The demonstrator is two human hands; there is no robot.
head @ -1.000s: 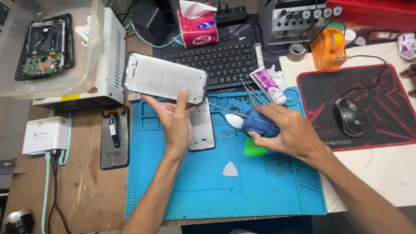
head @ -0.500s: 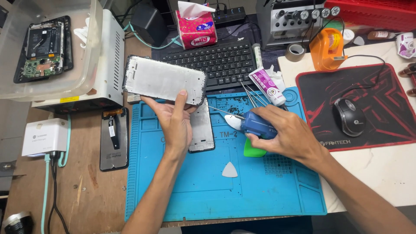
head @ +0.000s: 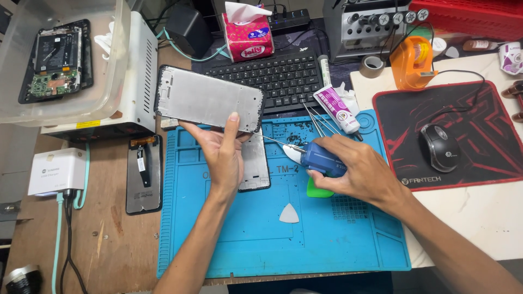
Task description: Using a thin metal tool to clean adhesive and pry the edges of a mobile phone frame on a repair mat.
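Your left hand grips the grey metal phone frame, long axis sideways; your right hand clasps the blue needle-tipped dispenser, its tip pointing left at the frame's lower right corner.

Barely anything moves: the phone frame in the left hand drifts slightly left and up.

Phone frame and glue applicator held over the mat

A grey metal phone frame is held tilted, back upward; a blue glue applicator is gripped, its thin needle pointed at the frame's lower edge.
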